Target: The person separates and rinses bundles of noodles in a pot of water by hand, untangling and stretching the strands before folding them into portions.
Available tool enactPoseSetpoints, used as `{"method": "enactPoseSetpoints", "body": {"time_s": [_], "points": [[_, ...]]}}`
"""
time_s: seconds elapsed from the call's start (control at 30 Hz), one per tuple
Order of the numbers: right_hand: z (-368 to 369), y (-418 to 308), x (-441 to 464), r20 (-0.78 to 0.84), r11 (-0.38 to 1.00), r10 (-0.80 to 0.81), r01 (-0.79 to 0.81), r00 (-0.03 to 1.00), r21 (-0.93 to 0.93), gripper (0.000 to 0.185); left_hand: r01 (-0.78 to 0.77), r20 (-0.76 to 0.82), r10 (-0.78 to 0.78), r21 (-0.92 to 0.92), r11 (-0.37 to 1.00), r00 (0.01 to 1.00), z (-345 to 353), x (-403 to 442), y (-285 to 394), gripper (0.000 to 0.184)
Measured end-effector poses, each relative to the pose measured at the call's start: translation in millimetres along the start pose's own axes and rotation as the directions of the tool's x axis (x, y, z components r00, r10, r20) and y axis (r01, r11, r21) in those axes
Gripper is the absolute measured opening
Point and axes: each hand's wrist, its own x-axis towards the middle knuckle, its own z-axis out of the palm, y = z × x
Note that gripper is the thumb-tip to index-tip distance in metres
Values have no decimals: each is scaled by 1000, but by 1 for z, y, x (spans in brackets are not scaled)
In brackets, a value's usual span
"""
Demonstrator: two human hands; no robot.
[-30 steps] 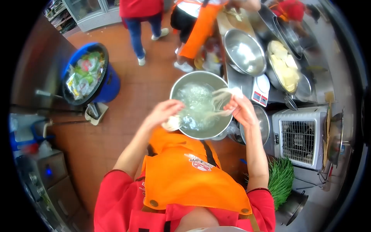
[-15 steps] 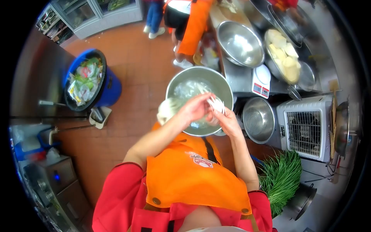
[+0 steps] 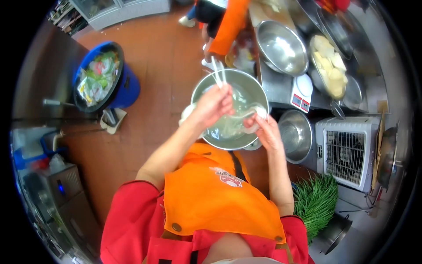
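Observation:
A large metal pot (image 3: 262, 88) of cloudy liquid stands in front of my orange apron. Over its left half, my left hand (image 3: 215, 105) is closed on a few white strands (image 3: 220, 72) whose ends stick up past the far rim. My right hand (image 3: 263, 127), above the pot's right side, pinches a bundle of white strands (image 3: 260, 111), some of which trail toward the left hand. A pale, whitish item (image 3: 187, 113) is at the pot's left rim, partly behind my left forearm; I cannot make out what it is.
On the right are a metal bowl (image 3: 282, 48), a white scale (image 3: 303, 88), a bowl of pale yellow pieces (image 3: 329, 70), a lower bowl (image 3: 296, 136), a heater-like unit (image 3: 347, 152) and green stalks (image 3: 316, 202). A blue bin (image 3: 127, 88) stands left. A person in orange (image 3: 231, 26) is beyond the pot.
My left hand has come up and away from my right, drawing strands toward the far rim. A second earlier it was at the left rim, apart from the strands. The person in blue trousers has moved mostly out of view.

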Motion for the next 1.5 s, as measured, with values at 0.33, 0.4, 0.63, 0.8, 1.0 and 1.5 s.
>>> {"method": "enactPoseSetpoints", "body": {"time_s": [0.33, 0.4, 0.63, 0.8, 1.0, 1.5], "points": [[-7, -110, -17, 154, 995, -31, 46, 988, -93, 16, 88, -133, -123, -244, 966, 983, -72, -1, -20, 15], [0, -129, -20, 219, 989, -52, 81, 974, -121, 17, 163, -132, -198, -237, 958, 971, -80, -1, -38, 14], [33, -168, -32, 351, 959, -133, 210, 927, -190, 32, 345, -149, -433, -404, 847, 889, -105, 18, -92, 11], [40, -183, -38, 414, 932, -221, 317, 883, -177, 33, 350, -230, -462, -399, 848, 856, -117, 29, -110, 11], [54, -193, -38, 405, 940, -256, 324, 878, -107, 29, 388, -232, -492, -378, 841, 839, -126, 37, -131, 12], [72, -164, -48, 394, 929, -362, 362, 845, 78, 35, 517, -144, -682, -546, 659, 717, -89, 39, -163, 60]]}}
